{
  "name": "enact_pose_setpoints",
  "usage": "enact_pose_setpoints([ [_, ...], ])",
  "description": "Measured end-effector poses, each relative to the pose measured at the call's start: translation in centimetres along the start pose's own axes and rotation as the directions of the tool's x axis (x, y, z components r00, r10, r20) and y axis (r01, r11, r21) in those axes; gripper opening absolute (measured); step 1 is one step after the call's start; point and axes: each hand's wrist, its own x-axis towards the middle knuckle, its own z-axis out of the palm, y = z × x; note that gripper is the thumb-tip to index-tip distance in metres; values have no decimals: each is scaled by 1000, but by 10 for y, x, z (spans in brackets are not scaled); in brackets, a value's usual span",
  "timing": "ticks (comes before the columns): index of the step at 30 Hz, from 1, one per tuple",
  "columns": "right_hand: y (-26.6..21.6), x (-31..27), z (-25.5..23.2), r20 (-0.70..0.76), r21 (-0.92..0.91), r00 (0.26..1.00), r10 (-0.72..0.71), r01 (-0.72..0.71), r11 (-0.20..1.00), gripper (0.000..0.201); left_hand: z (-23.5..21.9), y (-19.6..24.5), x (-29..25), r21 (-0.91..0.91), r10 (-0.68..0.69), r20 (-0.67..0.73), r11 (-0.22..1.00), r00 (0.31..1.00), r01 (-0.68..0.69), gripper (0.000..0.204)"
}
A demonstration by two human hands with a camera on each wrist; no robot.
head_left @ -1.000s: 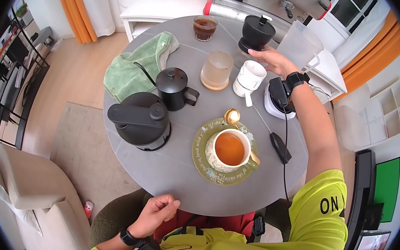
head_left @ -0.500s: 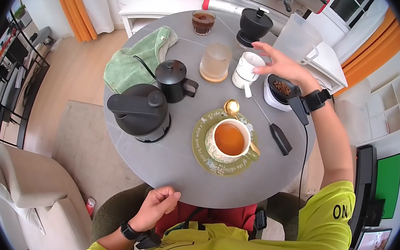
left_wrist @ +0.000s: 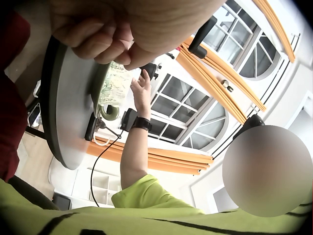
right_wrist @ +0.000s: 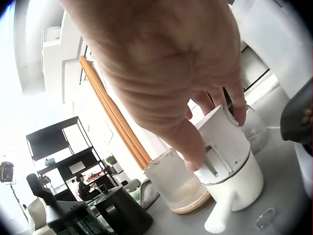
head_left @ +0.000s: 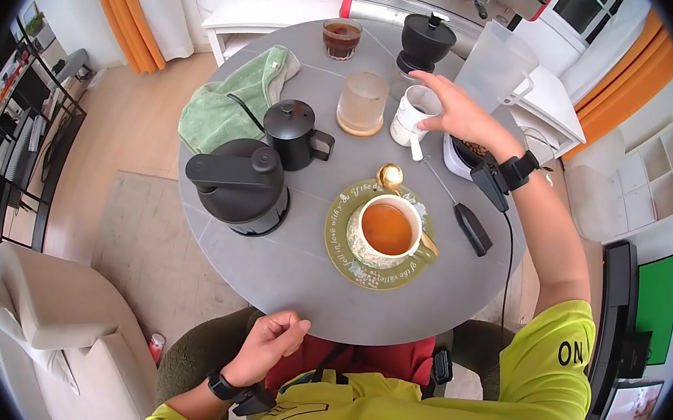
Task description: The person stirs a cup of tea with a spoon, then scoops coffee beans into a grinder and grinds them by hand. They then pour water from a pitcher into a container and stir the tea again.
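My right hand reaches over the far right of the table to a white cup. Its thumb lies against one side and the fingers come round the other at the rim. The cup sits upright in a white pot-like base with a stubby handle. Just behind stands a black hand coffee grinder with a crank on top. Beans show in a black scoop, partly hidden under my right wrist. My left hand rests at the near table edge, fingers loosely curled, holding nothing.
A cup of milky brown drink stands on a green saucer with a gold spoon. Around it are a milk frother, a ribbed glass, black kettles, a green towel and a clear pitcher.
My right hand has moved from the grinder's base toward me, onto the white cup. The scoop of beans has come into sight below the wrist. My left hand stays at the table edge.
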Motion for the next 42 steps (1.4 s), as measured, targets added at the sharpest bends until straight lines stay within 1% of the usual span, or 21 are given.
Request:
enact_pose_setpoints([
  [6, 6, -2, -6, 19, -24, 999, -31, 31, 999, 76, 1, 1, 1, 9, -14, -16, 1000, 1000, 14, 29],
  [8, 10, 1, -22, -144, 90, 990, -3, 16, 996, 66, 0, 1, 1, 8, -17, -10, 1000, 1000, 17, 29],
  [9, 13, 3, -34, -152, 94, 988, 2, 12, 996, 66, 0, 1, 1, -2, -17, -11, 1000, 1000, 17, 29],
  [11, 25, 6, -59, -395, 45, 908, 140, -134, 990, 51, 2, 1, 1, 7, -17, -15, 1000, 1000, 17, 29],
  [12, 38, 5, -69, -402, 47, 904, 145, -137, 989, 51, 2, 1, 1, 5, -14, -19, 1000, 1000, 14, 29],
  [14, 70, -1, -89, -667, -49, 736, 121, -205, 978, 43, 1, 1, 1, 10, -16, -17, 1000, 1000, 16, 29],
  [15, 83, -6, -97, -669, -52, 733, 122, -209, 976, 43, 2, 0, 1, 8, -17, -21, 1000, 1000, 17, 28],
  [17, 100, -16, -109, -754, 33, 596, 275, -383, 923, 46, 2, 0, 1, 11, -16, -18, 1000, 1000, 16, 28],
  [18, 108, -21, -112, -756, 31, 595, 274, -385, 922, 46, 2, 0, 1, 16, -14, -20, 1000, 1000, 15, 28],
  [20, 122, -29, -112, -723, 101, 519, 456, -573, 813, 50, 3, -1, 1, 20, -10, -15, 1000, 1000, 10, 28],
  [21, 130, -31, -109, -726, 102, 516, 455, -573, 813, 50, 3, -1, 1, 23, -5, -14, 1000, 1000, 6, 28],
  [23, 135, -36, -100, -611, 210, 535, 583, -600, 772, 53, 5, -1, 0, 29, -5, -16, 1000, 1000, 6, 27],
  [27, 144, -29, -86, -507, 318, 594, 625, -544, 776, 45, 5, -2, -1, 24, -11, -18, 1000, 1000, 11, 27],
  [28, 144, -26, -87, -489, 285, 608, 625, -566, 774, 35, 5, -1, -1, 24, -8, -21, 1000, 1000, 9, 27],
  [29, 144, -23, -86, -489, 285, 611, 623, -563, 776, 35, 5, -1, -1, 26, -5, -20, 1000, 1000, 5, 27],
  [31, 145, -18, -85, -529, 111, 664, 528, -563, 819, 28, 4, -1, -1, 26, -2, -23, 1000, 1000, 2, 27],
  [32, 146, -16, -84, -527, 110, 667, 527, -561, 820, 28, 4, -1, -1, 29, 0, -25, 1000, 1000, 1, 28],
  [35, 149, -19, -85, -504, 143, 670, 545, -557, 818, 25, 3, 0, 0, 27, 1, -25, 1000, 1000, 0, 29],
  [37, 150, -24, -84, -505, 271, 644, 575, -514, 814, 24, 3, 0, 1, 20, 1, -25, 1000, 1000, -1, 29],
  [40, 148, -31, -88, -439, 364, 668, 600, -478, 799, 25, 2, 0, 0, 10, -10, -22, 1000, 1000, 10, 30],
  [42, 142, -35, -92, -420, 351, 693, 585, -470, 810, 25, 2, 1, 1, 28, -13, -11, 1000, 1000, 13, 30],
])
